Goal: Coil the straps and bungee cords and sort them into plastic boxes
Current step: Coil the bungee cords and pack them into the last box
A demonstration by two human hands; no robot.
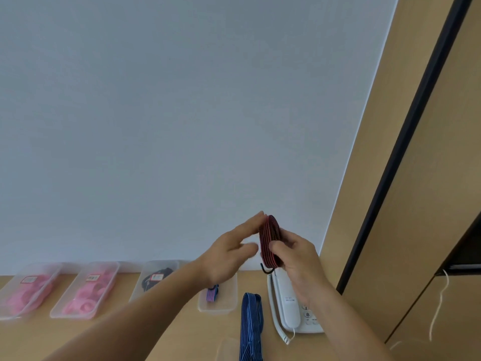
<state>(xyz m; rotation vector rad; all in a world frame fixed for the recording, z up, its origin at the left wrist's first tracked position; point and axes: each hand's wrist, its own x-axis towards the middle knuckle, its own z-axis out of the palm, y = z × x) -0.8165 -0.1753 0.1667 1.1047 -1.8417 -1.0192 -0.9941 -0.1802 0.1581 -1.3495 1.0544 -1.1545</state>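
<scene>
Gripping a coiled red-and-black bungee cord (269, 241) in the right hand (296, 259), with thumb and curled fingers closing round the coil's right side. Pressing the left hand (231, 248), flat and open, against the coil's left face with straight fingers, holding nothing. Holding the coil on edge in the air, well above the table (182, 340), with the long axis near vertical and a black hook (266, 270) dangling from the lower end. Probably finishing the coiling and getting ready for sorting. Looking down and left from the coil to the likely target, a clear plastic box (229, 306) at the far edge of the table, already carrying a small blue-and-pink striped coil (212, 294). Judging the right hand the nearer one and the one doing the carrying. Passing further left along the far edge to a box of dark cords (145, 282), a box of pink rings (86, 290) and a second pink-filled box (26, 290). Leaving a blue striped strap (251, 319) lying uncoiled just right of the target box, with its long axis running near to far, beside a white telephone (289, 308). Losing the strap's near end and most of another clear box (227, 347) to the bottom edge of the view, hiding part of the target box behind the left wrist, and failing to make out the box labels.
</scene>
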